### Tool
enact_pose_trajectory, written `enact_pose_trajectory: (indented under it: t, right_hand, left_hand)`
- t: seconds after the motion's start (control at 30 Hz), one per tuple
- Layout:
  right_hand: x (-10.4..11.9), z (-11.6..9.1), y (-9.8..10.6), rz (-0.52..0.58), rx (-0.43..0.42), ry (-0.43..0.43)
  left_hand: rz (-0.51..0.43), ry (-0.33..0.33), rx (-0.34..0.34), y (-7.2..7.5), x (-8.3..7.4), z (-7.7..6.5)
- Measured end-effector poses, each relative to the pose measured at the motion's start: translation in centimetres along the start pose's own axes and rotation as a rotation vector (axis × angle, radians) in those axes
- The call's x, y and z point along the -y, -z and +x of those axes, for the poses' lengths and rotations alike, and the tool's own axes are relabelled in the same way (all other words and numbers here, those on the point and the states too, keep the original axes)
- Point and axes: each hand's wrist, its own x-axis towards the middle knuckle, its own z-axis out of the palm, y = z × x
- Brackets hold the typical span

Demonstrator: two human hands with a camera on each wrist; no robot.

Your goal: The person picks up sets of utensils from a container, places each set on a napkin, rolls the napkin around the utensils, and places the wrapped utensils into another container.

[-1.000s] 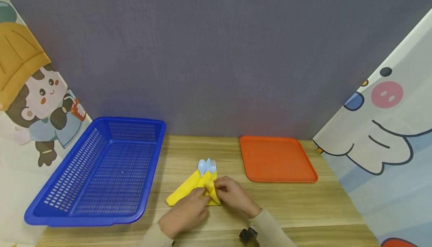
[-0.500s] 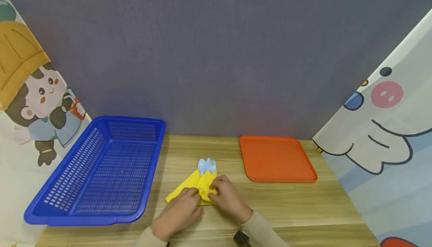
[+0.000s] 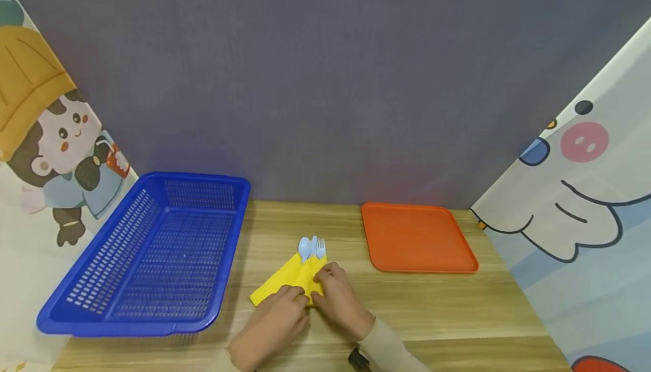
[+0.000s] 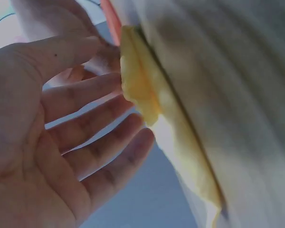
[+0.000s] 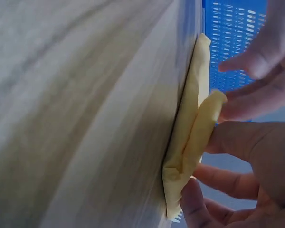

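Observation:
A yellow napkin lies folded on the wooden table, wrapped over the handles of a light blue spoon, knife and fork. Their heads stick out at the far end. My left hand rests its fingertips on the napkin's near edge; in the left wrist view its fingers reach out fairly straight. My right hand touches the napkin's right side, thumb and fingers spread apart. A raised fold shows in the right wrist view, right under the thumb.
A blue perforated basket stands at the left of the table. An orange tray lies at the back right. A grey partition rises behind the table, with cartoon-printed sheets on both sides.
The napkin's right flap, pinched and lifted by my right hand a second ago, now lies folded over the cutlery handles. My right hand has moved slightly left; its thumb and fingers have parted.

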Motion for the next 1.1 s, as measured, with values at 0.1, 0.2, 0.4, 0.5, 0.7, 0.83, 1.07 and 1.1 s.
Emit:
enact_pose_trajectory:
  t: [0.1,0.2,0.4,0.5,0.7,0.83,1.07,1.1]
  right_hand:
    - [-0.1,-0.1,0.0,-0.049,0.000,0.059]
    - [-0.3,-0.1,-0.1,-0.084,0.001,0.151]
    - [-0.5,0.1,0.1,-0.126,0.025,0.329]
    - [-0.4,0.2,0.2,-0.162,0.053,0.362]
    - [-0.2,0.3,0.4,-0.187,0.113,0.357]
    - [0.1,0.4,0.6,-0.195,0.125,0.359]
    - [0.2,0.4,0.5,-0.198,0.115,0.359]
    - [0.2,0.5,0.5,-0.202,0.114,0.359]
  left_hand:
    - [-0.029,0.006,0.047,-0.3,-0.3,-0.3]
    - [-0.046,0.029,0.049,-0.5,-0.4,-0.5]
    - [-0.018,0.054,0.044,-0.8,-0.8,-0.7]
    - [0.008,0.071,0.057,-0.9,-0.9,-0.8]
    - [0.036,0.133,0.079,-0.6,-0.6,-1.1]
    - [0.044,0.213,0.084,-0.3,0.0,-1.5]
    - [0.069,0.416,0.135,0.3,1.5,-1.8]
    - [0.062,0.428,0.122,0.3,1.7,-1.8]
